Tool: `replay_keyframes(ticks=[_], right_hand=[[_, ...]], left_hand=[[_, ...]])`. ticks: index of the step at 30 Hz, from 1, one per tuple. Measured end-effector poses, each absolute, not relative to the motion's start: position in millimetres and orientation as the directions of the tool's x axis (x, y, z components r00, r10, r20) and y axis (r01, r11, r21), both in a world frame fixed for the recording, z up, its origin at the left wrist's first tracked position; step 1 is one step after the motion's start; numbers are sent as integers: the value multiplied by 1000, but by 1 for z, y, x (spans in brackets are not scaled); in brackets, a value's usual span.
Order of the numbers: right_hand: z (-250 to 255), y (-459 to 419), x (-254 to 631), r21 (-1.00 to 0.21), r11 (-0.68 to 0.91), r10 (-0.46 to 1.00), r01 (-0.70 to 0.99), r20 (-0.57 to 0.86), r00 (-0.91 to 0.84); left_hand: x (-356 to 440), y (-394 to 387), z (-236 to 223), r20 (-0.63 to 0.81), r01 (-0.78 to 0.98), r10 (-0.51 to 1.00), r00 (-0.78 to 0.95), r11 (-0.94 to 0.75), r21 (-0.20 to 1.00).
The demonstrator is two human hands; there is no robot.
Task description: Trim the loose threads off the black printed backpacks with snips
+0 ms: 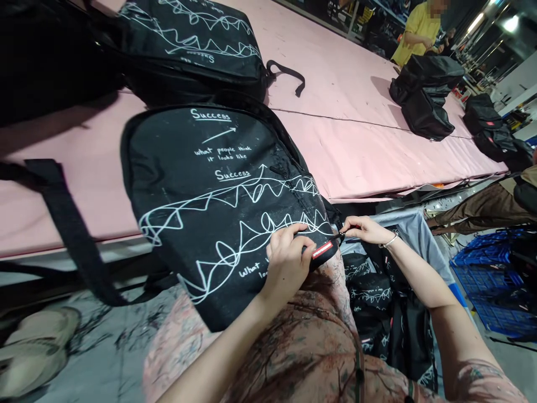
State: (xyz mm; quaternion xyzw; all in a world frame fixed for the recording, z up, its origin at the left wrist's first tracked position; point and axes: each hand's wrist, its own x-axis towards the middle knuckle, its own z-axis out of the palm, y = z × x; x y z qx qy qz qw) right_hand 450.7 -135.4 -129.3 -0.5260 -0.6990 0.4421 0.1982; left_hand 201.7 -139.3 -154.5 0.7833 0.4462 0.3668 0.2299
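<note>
A black backpack (210, 190) printed with white scribbles and the word "Success" lies half on my lap and half on the pink table (356, 140). My left hand (289, 257) grips its lower right corner beside a small red label (322, 249). My right hand (364, 229) pinches a small dark zipper pull (342, 235) at that same corner, fingers closed on it. A thin bracelet sits on my right wrist.
A second printed backpack (197, 45) lies behind the first, its strap trailing right. More black bags (423, 95) are piled at the table's far right, where a person in a yellow shirt (417, 33) stands. Printed bags (373, 296) fill a grey bin below; blue crates (490, 280) at right.
</note>
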Motion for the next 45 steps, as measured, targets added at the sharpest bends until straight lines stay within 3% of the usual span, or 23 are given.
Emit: replay_keyframes(ticks=[4,9,25,45], right_hand=[[-129,-136,455,-850,23,902,526,-209,-377],[-126,-133,452,-836,36,880,547,-233,-414],[-113,-129,420,-686,317,821,655,-148,-551],[-109,-128,408,-535,503,780,679,-57,-624]], left_hand=[[201,-141,-153,358,610,867,346,-498,616],[205,-140,-151,342,596,865,368,-502,627],[205,-138,-152,372,556,857,355,-514,653],[209,-146,-153,562,625,773,294,-600,499]])
